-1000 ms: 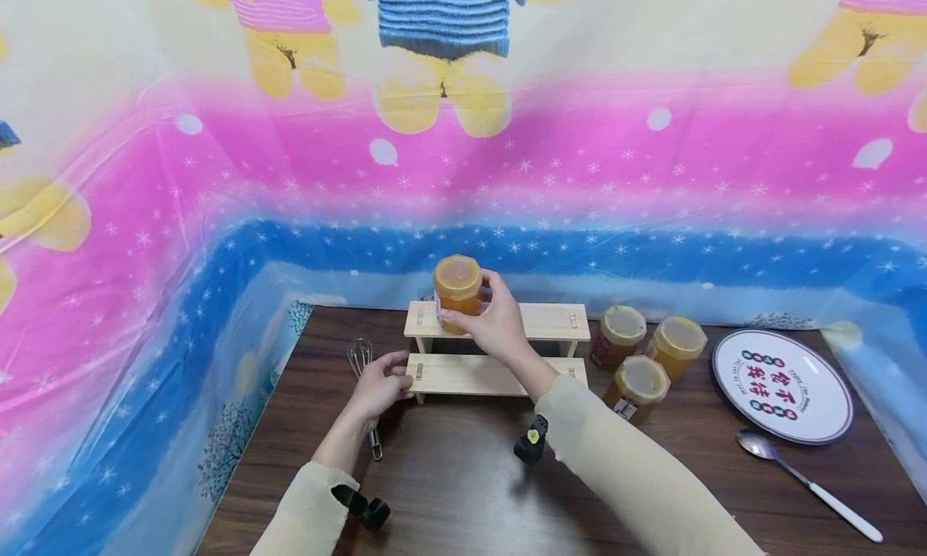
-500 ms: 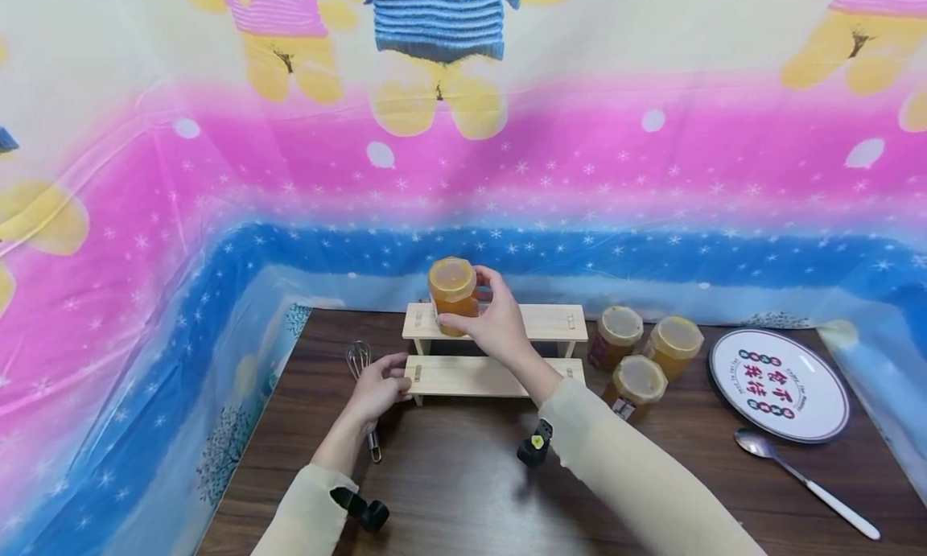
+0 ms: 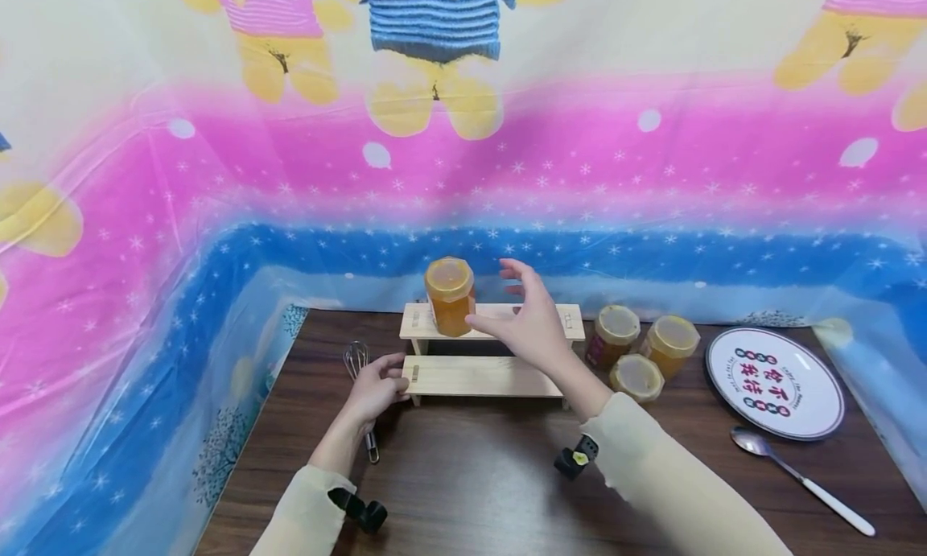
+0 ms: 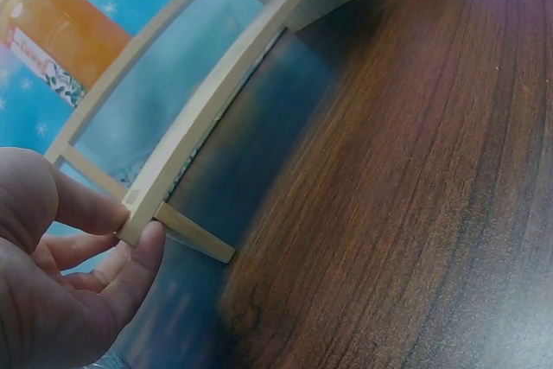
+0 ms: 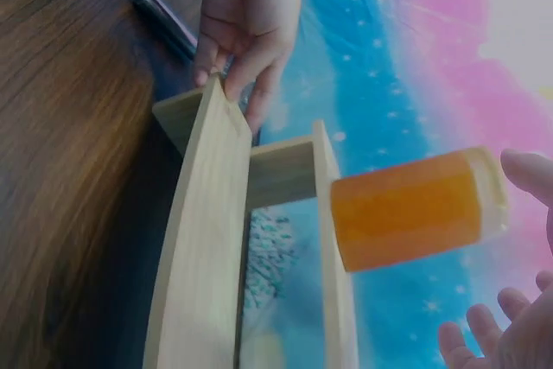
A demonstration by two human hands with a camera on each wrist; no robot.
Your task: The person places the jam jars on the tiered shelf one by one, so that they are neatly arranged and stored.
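A jar of amber honey-like contents with a yellowish lid point(image 3: 451, 297) stands upright on the left part of the upper tier of a two-step wooden rack point(image 3: 485, 376). To its right is my right hand point(image 3: 539, 323), fingers spread and apart from the jar on most sides, the thumb near its lower right side. The right wrist view shows a gap between the jar point(image 5: 406, 210) and those fingers point(image 5: 486, 327). My left hand point(image 3: 375, 393) pinches the left end of the lower step between thumb and fingers, plain in the left wrist view on the step's corner point(image 4: 143, 213).
Right of the rack stand several things: three similar jars point(image 3: 672, 345) in a cluster, a white plate point(image 3: 804, 387) with red lettering, and a spoon point(image 3: 804, 482) with a white handle. A whisk point(image 3: 372, 443) lies under my left hand. Patterned cloth point(image 3: 579, 274) hangs behind the table.
My right hand has let go of the jar and drawn back to the right. The jar stays on the upper tier. My left hand keeps its hold on the lower step.
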